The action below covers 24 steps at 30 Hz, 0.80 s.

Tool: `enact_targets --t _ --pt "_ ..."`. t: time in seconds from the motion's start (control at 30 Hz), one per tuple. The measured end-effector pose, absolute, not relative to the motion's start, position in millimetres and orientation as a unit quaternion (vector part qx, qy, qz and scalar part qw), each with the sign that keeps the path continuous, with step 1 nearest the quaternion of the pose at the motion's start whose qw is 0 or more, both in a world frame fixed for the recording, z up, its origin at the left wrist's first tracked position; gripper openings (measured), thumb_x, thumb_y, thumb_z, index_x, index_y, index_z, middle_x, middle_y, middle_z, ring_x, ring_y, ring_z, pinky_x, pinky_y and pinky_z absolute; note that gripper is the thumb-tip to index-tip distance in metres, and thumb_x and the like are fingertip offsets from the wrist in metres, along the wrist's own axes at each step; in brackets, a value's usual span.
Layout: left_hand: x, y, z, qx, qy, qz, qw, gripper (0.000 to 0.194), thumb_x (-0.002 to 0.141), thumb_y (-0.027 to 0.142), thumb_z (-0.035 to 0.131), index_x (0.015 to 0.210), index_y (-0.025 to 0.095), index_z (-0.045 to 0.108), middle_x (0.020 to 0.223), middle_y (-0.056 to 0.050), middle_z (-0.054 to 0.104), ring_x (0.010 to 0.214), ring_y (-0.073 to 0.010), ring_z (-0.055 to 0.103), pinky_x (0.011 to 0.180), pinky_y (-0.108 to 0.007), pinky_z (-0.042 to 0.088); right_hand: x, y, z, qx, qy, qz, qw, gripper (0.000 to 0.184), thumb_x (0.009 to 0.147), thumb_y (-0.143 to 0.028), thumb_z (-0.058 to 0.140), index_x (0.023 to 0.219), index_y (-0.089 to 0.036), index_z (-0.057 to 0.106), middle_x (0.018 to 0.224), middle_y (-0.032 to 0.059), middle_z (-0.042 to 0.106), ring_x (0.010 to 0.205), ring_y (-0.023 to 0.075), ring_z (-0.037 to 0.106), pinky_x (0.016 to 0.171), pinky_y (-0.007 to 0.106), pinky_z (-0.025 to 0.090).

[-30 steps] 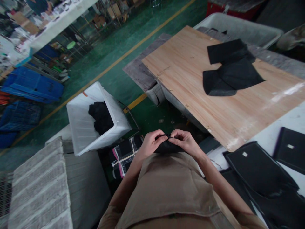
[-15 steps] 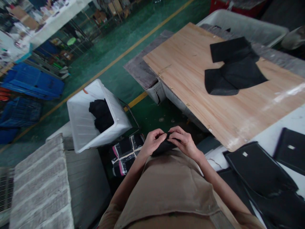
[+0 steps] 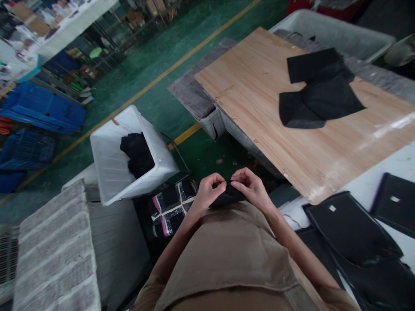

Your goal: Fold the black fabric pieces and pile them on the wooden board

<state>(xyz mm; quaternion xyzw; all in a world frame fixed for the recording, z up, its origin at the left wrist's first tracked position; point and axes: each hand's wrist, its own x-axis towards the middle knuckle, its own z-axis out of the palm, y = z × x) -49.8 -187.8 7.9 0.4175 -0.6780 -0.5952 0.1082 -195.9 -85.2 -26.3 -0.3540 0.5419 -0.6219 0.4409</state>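
In front of my apron, a piece of black fabric hangs between my two hands, partly hidden by the apron. My left hand pinches its upper edge between thumb and fingers. Close beside it, my right hand grips the same edge, fingertips almost meeting the left ones. On the wooden board to the right lies a folded black garment. Several black fabric pieces with small white labels lie on the white surface at the lower right.
A white plastic bin with black cloth inside stands left of my hands. Below it sits a strapped, plastic-wrapped bundle. A fabric-covered block fills the lower left. Blue crates stand farther off, beyond the yellow floor line.
My right hand's fingers have shifted from curled over the fabric edge to a pinch with the thumb forward. The left hand keeps its hold. The view has moved slightly.
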Motion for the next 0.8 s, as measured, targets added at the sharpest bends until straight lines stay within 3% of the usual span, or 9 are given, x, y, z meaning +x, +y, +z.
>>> enact_targets --t 0.1,0.43,0.67,0.8 --pt "-50.4 -185.0 5.7 0.401 -0.696 -0.583 0.121 0.013 0.079 0.026 0.059 0.071 0.015 0.057 0.062 0.004 0.05 0.057 -0.0085 0.043 0.053 -0.021 0.032 -194.5 -87.6 -26.8 -0.335 0.549 -0.607 0.467 0.024 0.081 -0.03 0.074 0.099 -0.022 0.06 0.086 0.0007 0.063 0.08 0.0156 0.06 0.071 0.027 0.047" --pt "-50.7 -178.7 1.1 0.405 -0.743 -0.519 0.12 0.014 0.08 0.028 0.06 0.072 0.017 0.057 0.059 0.005 0.051 0.053 -0.0084 0.045 0.051 -0.021 0.032 -188.7 -91.4 -17.2 -0.313 0.589 -0.593 0.451 0.02 0.072 -0.015 0.065 0.091 -0.019 0.06 0.082 -0.0002 0.06 0.074 0.0138 0.056 0.068 0.027 0.044" --pt "-51.6 -178.5 -0.5 0.412 -0.743 -0.517 0.101 0.014 0.079 0.029 0.061 0.072 0.017 0.059 0.06 0.004 0.053 0.053 -0.0086 0.046 0.052 -0.022 0.034 -188.1 -91.6 -19.5 -0.211 0.526 -0.627 0.535 0.016 0.07 -0.02 0.069 0.084 -0.019 0.061 0.08 -0.0003 0.061 0.07 0.0126 0.055 0.064 0.025 0.042" --pt "-50.8 -179.3 -2.5 0.424 -0.729 -0.53 0.091 0.014 0.079 0.029 0.06 0.072 0.017 0.06 0.06 0.004 0.055 0.055 -0.0094 0.048 0.053 -0.022 0.034 -194.3 -87.5 -22.3 -0.242 0.528 -0.612 0.537 0.017 0.079 -0.032 0.068 0.086 -0.02 0.059 0.077 -0.0005 0.059 0.068 0.0129 0.053 0.062 0.025 0.041"
